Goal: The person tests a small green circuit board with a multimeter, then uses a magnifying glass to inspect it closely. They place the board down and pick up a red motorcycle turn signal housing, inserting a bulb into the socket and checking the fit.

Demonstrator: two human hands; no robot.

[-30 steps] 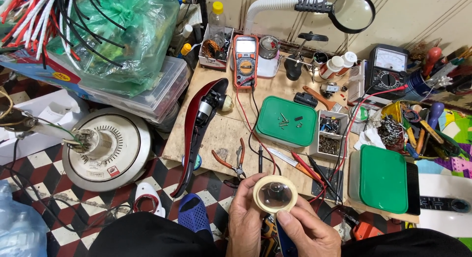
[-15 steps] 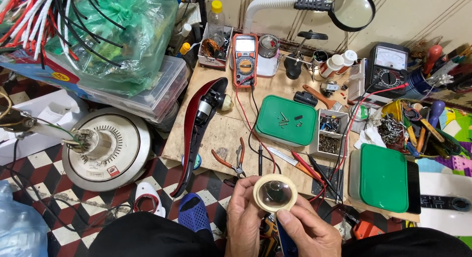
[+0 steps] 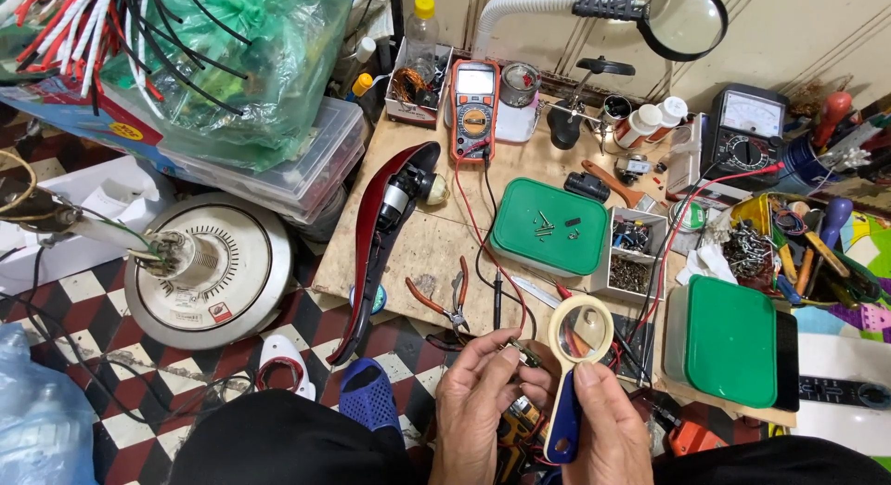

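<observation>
One head-worn camera looks steeply down, close over a cluttered workboard (image 3: pixel 436 234).

Even, diffuse light fills the scene, brightest on the pale wall (image 3: pixel 817 39) at the top. Shadows are soft and short beside things on the table (image 3: pixel 436 234). The green bag (image 3: pixel 251 67) shows mild glare. Focus is sharp throughout; wide-angle bending curves the edges.

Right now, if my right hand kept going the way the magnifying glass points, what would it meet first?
Probably the small parts box, just beyond the magnifying glass lens your right hand holds; the green-lidded container lies close beside that line. Depth is hard to judge.
</observation>
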